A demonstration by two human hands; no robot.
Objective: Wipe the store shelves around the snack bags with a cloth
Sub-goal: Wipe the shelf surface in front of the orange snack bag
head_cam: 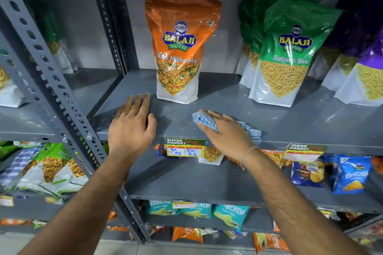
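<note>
My right hand (227, 132) presses a blue-and-white checked cloth (202, 120) flat onto the grey metal shelf (290, 122), near its front edge. The cloth sticks out on both sides of the hand. My left hand (132, 124) lies flat on the same shelf to the left, fingers spread, holding nothing. An orange snack bag (179, 47) stands upright just behind and between the hands. Green snack bags (288, 54) stand in a row to the right, with purple snack bags (364, 68) at the far right.
A perforated grey upright post (47, 80) crosses the left side. A price tag (185, 147) hangs on the shelf edge below my hands. Lower shelves hold blue chip bags (350, 174), teal bags (230, 215) and more orange bags. The neighbouring bay on the left holds further bags.
</note>
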